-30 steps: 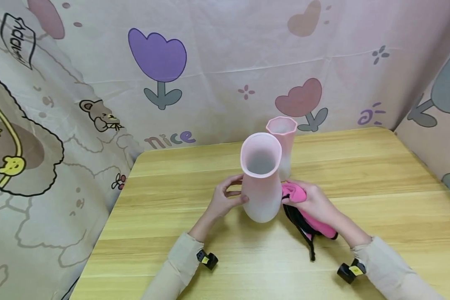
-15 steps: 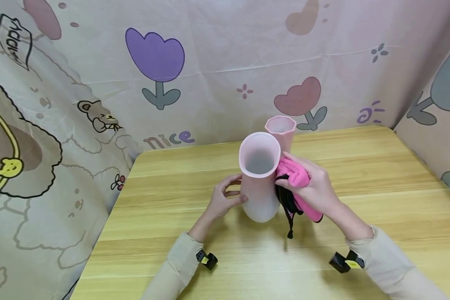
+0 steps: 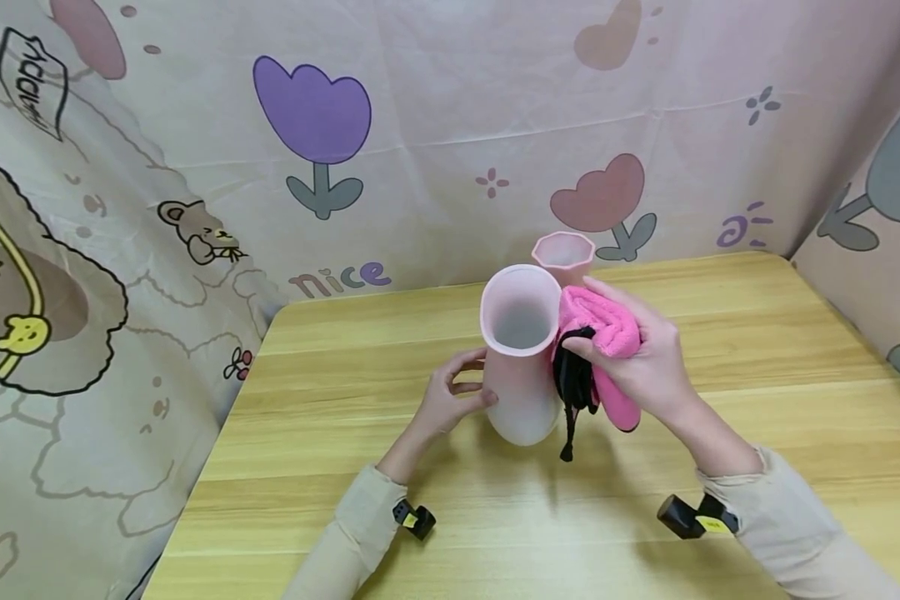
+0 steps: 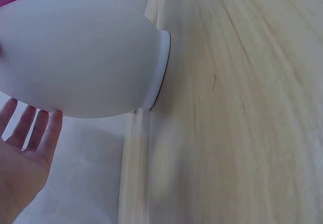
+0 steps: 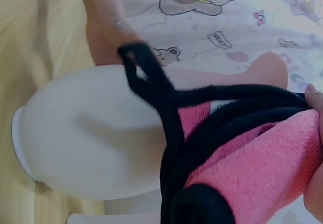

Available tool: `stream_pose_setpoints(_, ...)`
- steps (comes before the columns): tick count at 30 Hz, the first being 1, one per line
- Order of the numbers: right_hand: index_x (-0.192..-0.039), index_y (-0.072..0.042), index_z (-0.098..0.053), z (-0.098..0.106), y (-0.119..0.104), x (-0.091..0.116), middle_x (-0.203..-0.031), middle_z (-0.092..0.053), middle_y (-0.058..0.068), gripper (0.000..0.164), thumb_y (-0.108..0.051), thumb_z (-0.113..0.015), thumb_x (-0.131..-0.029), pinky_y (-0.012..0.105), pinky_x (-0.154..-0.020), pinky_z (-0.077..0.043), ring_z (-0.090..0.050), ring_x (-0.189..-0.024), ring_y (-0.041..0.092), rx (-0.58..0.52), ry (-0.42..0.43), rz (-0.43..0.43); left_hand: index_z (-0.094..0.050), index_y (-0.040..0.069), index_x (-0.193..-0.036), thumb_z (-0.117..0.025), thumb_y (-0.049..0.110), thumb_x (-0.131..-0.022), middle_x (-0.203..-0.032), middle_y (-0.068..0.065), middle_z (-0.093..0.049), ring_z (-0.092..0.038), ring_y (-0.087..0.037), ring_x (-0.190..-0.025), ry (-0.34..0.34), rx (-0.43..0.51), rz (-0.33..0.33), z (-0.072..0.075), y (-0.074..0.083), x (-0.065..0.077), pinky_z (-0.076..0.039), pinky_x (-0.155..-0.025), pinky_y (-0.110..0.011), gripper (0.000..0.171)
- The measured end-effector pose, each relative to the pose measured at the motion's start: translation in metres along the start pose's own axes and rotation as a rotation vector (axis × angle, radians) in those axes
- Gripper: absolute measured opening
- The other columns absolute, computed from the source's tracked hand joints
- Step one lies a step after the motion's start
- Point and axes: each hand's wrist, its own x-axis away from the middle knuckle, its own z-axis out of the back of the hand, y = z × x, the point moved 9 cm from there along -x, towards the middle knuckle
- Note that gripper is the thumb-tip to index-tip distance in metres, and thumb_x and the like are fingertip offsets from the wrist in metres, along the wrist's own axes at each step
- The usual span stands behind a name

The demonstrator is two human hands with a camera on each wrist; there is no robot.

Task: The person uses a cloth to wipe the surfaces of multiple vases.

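A pink-to-white vase (image 3: 523,400) with a wide rim stands upright on the table. My left hand (image 3: 450,396) holds its left side, thumb at the front and fingers further round. The fingertips of the left hand (image 4: 30,158) meet the vase (image 4: 83,52) in the left wrist view. On the other side, my right hand (image 3: 656,367) grips a bunched pink plush cloth (image 3: 603,321) with black edging, close against the vase's upper right side. Black cords (image 5: 166,98) dangle from the cloth (image 5: 262,158) in front of the vase (image 5: 86,128) in the right wrist view.
A second pink vase (image 3: 562,250) with a faceted rim stands just behind, partly hidden by the first vase and the right hand. The wooden table (image 3: 345,358) meets a printed cloth backdrop (image 3: 435,108) at the back and sides.
The right hand has raised the pink cloth from low beside the vase, near the table, up to just below its rim. The left hand and vase have stayed in place.
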Motion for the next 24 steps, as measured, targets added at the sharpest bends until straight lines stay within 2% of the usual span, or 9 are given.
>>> stream_pose_setpoints(3,-0.119,0.001,-0.058,-0.004,0.001,0.003,-0.112,-0.062,0.01,0.067,0.001,-0.083,-0.057,0.015,-0.087,-0.045,-0.055,-0.103,0.002,0.022,-0.013,0.009,-0.047,-0.01,-0.123,-0.075,0.011,-0.073,-0.122,-0.028,-0.048,-0.047,-0.039,-0.109,0.004,0.003,0.004,0.0,-0.001,0.0,-0.047,-0.086,-0.05,0.061)
stream_pose_setpoints(7,-0.12,0.001,-0.057,-0.008,0.004,0.009,-0.114,-0.06,0.017,0.065,-0.007,-0.083,-0.06,0.018,-0.09,-0.044,-0.055,-0.105,0.006,0.007,0.021,0.014,-0.047,-0.01,-0.123,-0.076,0.012,-0.072,-0.122,-0.027,-0.048,-0.047,-0.039,-0.11,0.01,0.011,0.004,0.002,-0.009,-0.001,-0.048,-0.085,-0.049,0.063)
stream_pose_setpoints(10,-0.119,0.001,-0.058,-0.009,0.003,0.013,-0.115,-0.059,0.02,0.064,-0.023,-0.081,-0.065,0.02,-0.093,-0.043,-0.054,-0.108,0.008,0.003,0.055,0.04,-0.048,-0.008,-0.124,-0.077,0.015,-0.071,-0.124,-0.026,-0.048,-0.047,-0.038,-0.11,0.012,0.016,0.002,0.004,-0.019,-0.003,-0.048,-0.085,-0.048,0.065)
stream_pose_setpoints(13,-0.118,0.003,-0.057,-0.01,0.004,0.015,-0.117,-0.058,0.02,0.065,-0.028,-0.079,-0.066,0.02,-0.093,-0.042,-0.053,-0.11,0.008,0.002,0.071,0.054,-0.048,-0.006,-0.125,-0.078,0.016,-0.071,-0.125,-0.024,-0.048,-0.047,-0.035,-0.111,0.008,0.017,0.001,0.006,-0.028,-0.004,-0.049,-0.085,-0.045,0.066)
stream_pose_setpoints(16,-0.119,0.002,-0.057,-0.013,0.006,0.018,-0.118,-0.058,0.017,0.065,-0.023,-0.081,-0.064,0.017,-0.093,-0.042,-0.054,-0.109,0.01,0.023,0.063,0.044,-0.048,-0.005,-0.125,-0.077,0.015,-0.072,-0.125,-0.021,-0.049,-0.049,-0.03,-0.111,0.011,0.013,-0.006,0.006,-0.029,-0.003,-0.05,-0.085,-0.041,0.064)
stream_pose_setpoints(20,-0.122,-0.002,-0.056,-0.02,0.014,0.023,-0.118,-0.059,0.014,0.069,-0.011,-0.083,-0.06,0.014,-0.092,-0.041,-0.056,-0.107,0.018,0.074,0.011,0.013,-0.049,-0.003,-0.124,-0.077,0.019,-0.072,-0.123,-0.017,-0.051,-0.05,-0.024,-0.109,0.014,0.002,-0.025,0.006,-0.028,-0.003,-0.052,-0.083,-0.037,0.063)
stream_pose_setpoints(24,-0.123,-0.002,-0.056,-0.025,0.02,0.027,-0.118,-0.059,0.013,0.071,-0.003,-0.083,-0.057,0.012,-0.092,-0.04,-0.057,-0.105,0.025,0.105,-0.04,-0.002,-0.05,-0.002,-0.124,-0.077,0.028,-0.072,-0.123,-0.017,-0.051,-0.05,-0.026,-0.109,0.013,-0.006,-0.032,0.006,-0.027,-0.003,-0.052,-0.083,-0.036,0.066)
